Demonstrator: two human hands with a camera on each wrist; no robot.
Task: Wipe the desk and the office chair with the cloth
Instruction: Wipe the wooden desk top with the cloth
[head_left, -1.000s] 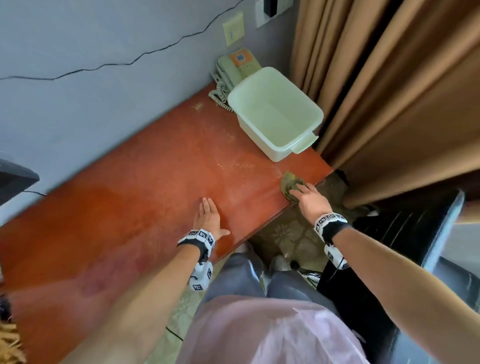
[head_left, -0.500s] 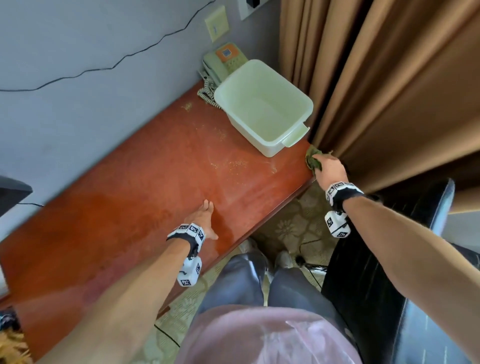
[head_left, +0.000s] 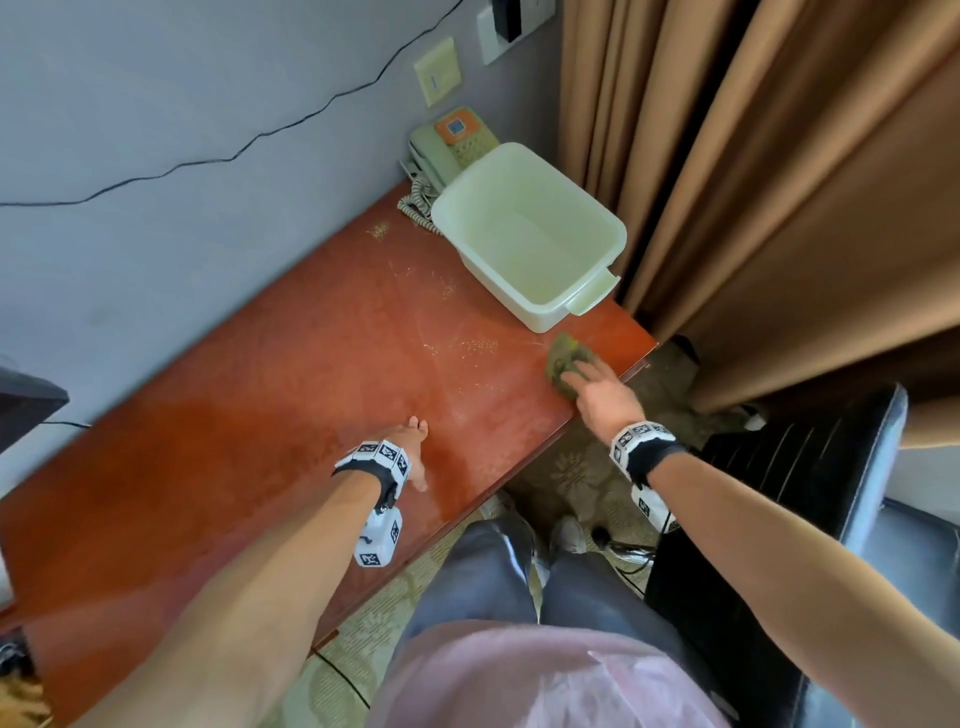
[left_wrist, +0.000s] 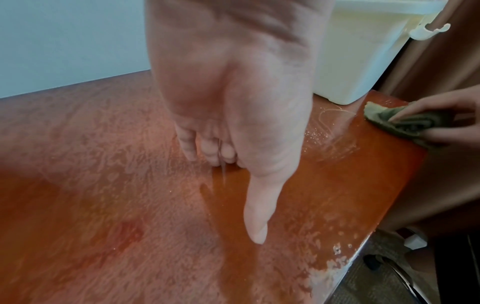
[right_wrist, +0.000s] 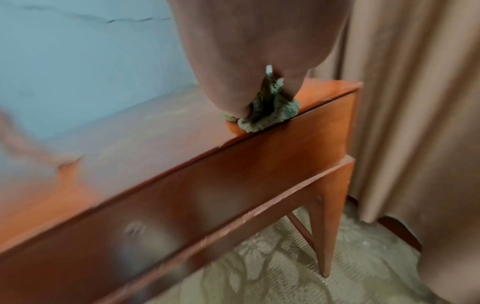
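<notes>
The red-brown desk (head_left: 260, 415) runs along the grey wall. Its top shows wet streaks in the left wrist view. A crumpled green cloth (head_left: 561, 358) lies near the desk's front right corner, just in front of the pale tub. My right hand (head_left: 597, 395) holds the cloth (left_wrist: 405, 125) down on the wood, fingers over it and thumb along its side. The cloth (right_wrist: 270, 111) bulges at the desk's front edge. My left hand (head_left: 410, 447) rests flat on the desk, fingers straight (left_wrist: 233, 102). The black office chair (head_left: 810, 467) stands to my right.
A pale green plastic tub (head_left: 467, 176) and a telephone (head_left: 457, 140) fill the desk's far right end. Crumbs (head_left: 475, 344) lie left of the cloth. Brown curtains (head_left: 779, 182) hang close beside the desk's right end. A dark object (head_left: 26, 405) juts in at the left.
My right hand has carried the cloth from the desk's right end by the curtain back onto the top in front of the tub. The left hand has stayed put.
</notes>
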